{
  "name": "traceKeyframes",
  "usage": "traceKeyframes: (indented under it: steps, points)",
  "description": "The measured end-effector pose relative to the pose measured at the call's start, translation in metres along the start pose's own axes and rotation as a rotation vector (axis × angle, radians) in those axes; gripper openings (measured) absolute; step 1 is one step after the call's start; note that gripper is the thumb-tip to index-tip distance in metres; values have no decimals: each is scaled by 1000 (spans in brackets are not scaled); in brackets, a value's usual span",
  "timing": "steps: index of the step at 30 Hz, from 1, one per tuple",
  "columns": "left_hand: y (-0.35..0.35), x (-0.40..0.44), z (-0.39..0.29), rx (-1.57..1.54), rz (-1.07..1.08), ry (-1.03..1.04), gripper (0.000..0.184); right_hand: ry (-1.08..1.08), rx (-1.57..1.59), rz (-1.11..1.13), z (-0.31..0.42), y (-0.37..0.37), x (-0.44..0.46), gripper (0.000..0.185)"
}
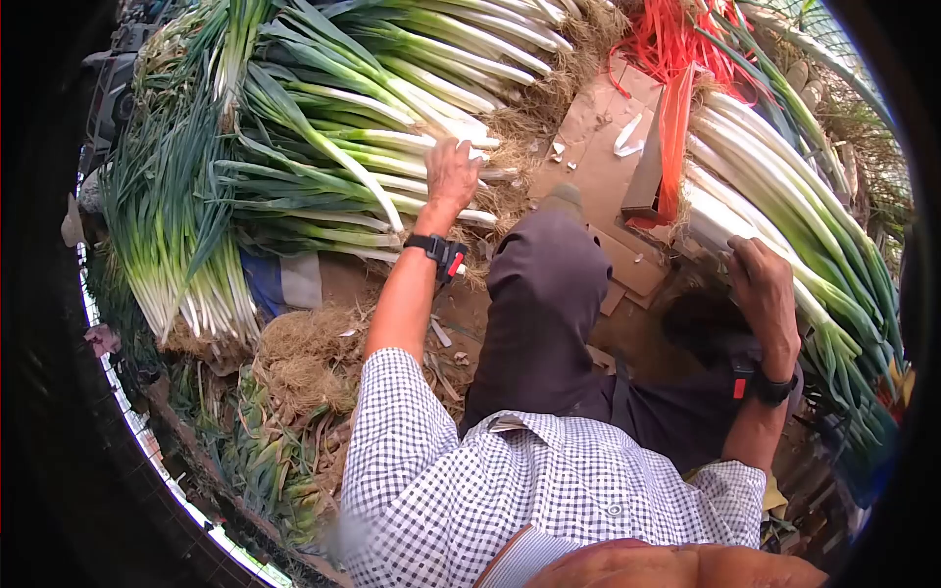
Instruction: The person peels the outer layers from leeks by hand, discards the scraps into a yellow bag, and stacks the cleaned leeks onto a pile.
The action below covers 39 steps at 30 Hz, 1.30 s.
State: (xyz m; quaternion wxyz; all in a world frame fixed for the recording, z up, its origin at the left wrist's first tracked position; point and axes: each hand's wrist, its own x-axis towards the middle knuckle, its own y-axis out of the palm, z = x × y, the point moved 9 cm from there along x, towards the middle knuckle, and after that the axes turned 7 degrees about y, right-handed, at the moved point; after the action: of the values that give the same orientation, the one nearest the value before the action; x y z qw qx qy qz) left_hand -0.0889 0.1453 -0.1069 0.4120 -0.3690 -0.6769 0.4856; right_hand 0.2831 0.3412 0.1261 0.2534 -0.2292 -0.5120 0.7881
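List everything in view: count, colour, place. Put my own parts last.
Leek pile: many, green and white, upper left to centre
Leek heap: many, green and white, far left
Right leeks: several, green and white
Red strips: many, top right
Orange strip: one, over box
Box: one, brown, right of centre
Cardboard: flat, brown, centre
Root trimmings: uncounted, tan, left
Wristbands: two, black with red, wrists
Shirt: one, checked, bottom
Trousers: dark, centre
Left hand: one, at leek pile
Right hand: one, beside right leeks

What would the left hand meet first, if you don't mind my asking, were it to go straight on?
The left hand would most likely meet the white leek stalks just ahead of it, though the depth is unclear.
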Motion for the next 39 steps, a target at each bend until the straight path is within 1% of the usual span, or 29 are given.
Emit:
traceKeyframes:
  steps: [2,4,7,8,11,14,17,18,19,20,21,23,26,29,30,33,35,37,39]
  points:
    - [35,28,5,-42,276,-81,43,9,-3,8,-4,2,1,16]
    - [60,30,7,-64,533,-172,50,24,9,24,-6,2,3,16]
    - [42,22,3,-34,617,-207,46,21,-23,23,-3,-1,5,17]
    - [43,11,8,32,569,-146,36,14,-20,15,-2,-3,5,17]
    - [25,-36,5,-77,258,13,27,-16,-13,14,2,-5,4,18]
    - [18,-51,12,-175,90,106,30,-32,-11,6,6,-5,4,19]
    - [49,-39,74,-530,117,-420,39,-37,-8,-8,7,-5,5,19]
    - [57,-30,99,-667,59,-556,44,-38,-10,-9,6,-5,5,20]
    - [66,-22,132,-636,-107,-642,49,-38,-12,-12,5,-5,6,20]
    - [52,-9,137,-710,-147,-779,48,-18,-16,-14,4,-5,7,20]
    - [61,-6,160,-900,-261,-969,42,0,-20,-11,3,-6,7,20]
    - [100,-8,206,-1212,-242,-1188,37,25,-14,2,-2,-2,6,21]
    - [99,2,200,-1300,-169,-1291,36,47,-3,21,-14,5,6,22]
    - [91,5,208,-1216,-160,-1267,28,63,-14,45,-19,8,7,22]
    - [83,1,207,-1202,-196,-1249,20,64,-12,43,-20,7,7,22]
    - [54,-12,219,-1506,-334,-1083,17,57,3,29,-16,-2,9,22]
    - [15,-35,219,-1884,-383,-853,19,37,18,8,-10,-7,7,22]
    - [-34,-90,211,-1968,-592,-877,22,0,30,-30,-2,-11,3,21]
    - [-60,-142,211,-2079,-632,-713,25,6,39,0,2,-9,-1,19]
